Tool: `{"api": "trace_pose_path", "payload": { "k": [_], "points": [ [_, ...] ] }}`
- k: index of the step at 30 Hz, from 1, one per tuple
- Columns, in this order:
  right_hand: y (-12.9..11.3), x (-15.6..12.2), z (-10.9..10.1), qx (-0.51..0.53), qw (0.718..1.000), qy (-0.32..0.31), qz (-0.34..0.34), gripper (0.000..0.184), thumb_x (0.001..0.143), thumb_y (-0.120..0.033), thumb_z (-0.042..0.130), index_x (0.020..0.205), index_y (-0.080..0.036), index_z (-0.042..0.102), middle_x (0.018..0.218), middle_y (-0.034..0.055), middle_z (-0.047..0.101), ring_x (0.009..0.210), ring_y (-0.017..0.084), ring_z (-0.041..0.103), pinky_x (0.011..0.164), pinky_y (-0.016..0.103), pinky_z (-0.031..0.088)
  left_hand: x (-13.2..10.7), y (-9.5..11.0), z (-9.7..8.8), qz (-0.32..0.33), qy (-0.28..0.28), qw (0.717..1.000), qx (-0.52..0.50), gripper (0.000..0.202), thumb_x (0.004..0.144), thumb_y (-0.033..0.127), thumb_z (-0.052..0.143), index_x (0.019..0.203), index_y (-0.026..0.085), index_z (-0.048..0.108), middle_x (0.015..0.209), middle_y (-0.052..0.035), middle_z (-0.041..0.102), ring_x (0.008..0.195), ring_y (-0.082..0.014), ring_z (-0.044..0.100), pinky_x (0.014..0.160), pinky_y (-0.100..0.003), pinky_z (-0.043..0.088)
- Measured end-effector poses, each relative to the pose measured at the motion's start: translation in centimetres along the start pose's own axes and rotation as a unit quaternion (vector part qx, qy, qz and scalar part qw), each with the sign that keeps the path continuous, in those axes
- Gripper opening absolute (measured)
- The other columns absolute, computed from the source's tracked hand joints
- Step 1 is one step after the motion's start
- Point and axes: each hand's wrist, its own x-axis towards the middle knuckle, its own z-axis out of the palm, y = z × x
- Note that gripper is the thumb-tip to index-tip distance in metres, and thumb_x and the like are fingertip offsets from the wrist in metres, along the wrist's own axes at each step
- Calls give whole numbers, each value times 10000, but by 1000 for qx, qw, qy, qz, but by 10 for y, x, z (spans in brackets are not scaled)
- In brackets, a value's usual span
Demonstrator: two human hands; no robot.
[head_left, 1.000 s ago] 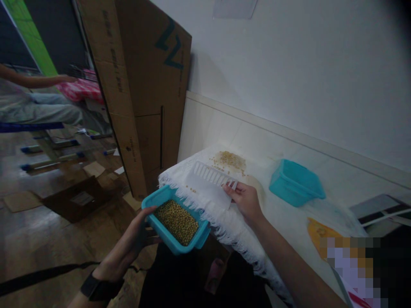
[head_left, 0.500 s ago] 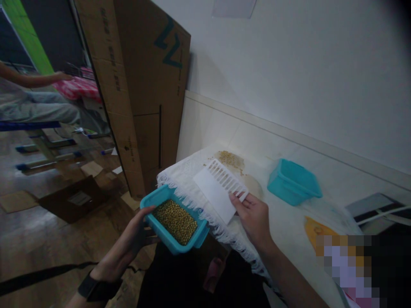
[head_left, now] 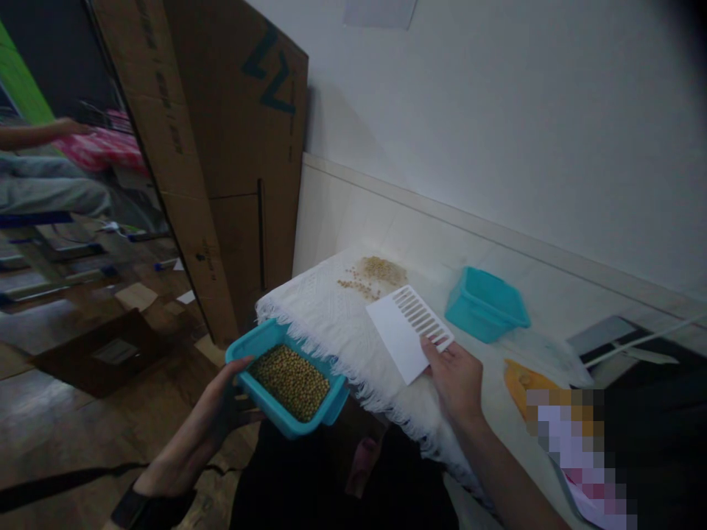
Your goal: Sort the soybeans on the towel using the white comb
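My left hand point(head_left: 224, 394) grips the left end of a teal plastic container point(head_left: 251, 352), its thumb over the rim. Inside lie many small greenish-tan beans point(head_left: 292, 379). The container is held just off the table's front edge, above my lap. In my right hand point(head_left: 456, 375) is a flat white slotted scoop point(head_left: 409, 327), pinched at its right edge, with a row of slots along its far side. Beyond the scoop, loose beans point(head_left: 381, 270) lie in a small spread on the white fringed cloth point(head_left: 309, 302).
A second teal container point(head_left: 486, 305) stands on the table to the right. Near it are a clear plastic lid point(head_left: 546, 353) and an orange item point(head_left: 516, 375). A tall cardboard box point(head_left: 232, 147) rises at the left. Another person's arm point(head_left: 38, 135) shows at far left.
My right hand has moved the slotted scoop rightward, away from the loose beans, uncovering more of them. The whole view has shifted slightly. My left hand still holds the container.
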Motion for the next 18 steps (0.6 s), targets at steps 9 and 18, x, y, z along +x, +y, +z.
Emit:
{"api": "trace_pose_path", "payload": {
  "k": [9,18],
  "points": [
    [13,18,-42,-77,995,64,-22,580,733,-611,861,1010,-102,853,900,159,861,812,348,834,680,405,685,-1,2,3,-4,13,1000,-5,227,929,376,733,1064,195,704,920,-92,750,689,-263,735,599,-417,665],
    [1,32,-47,-75,992,75,-67,566,772,-636,843,1017,-126,844,937,151,866,824,333,831,710,420,677,2,-3,0,5,14,1000,1,336,870,442,794,1083,198,705,909,-89,751,716,-273,745,629,-436,677]
  ]
}}
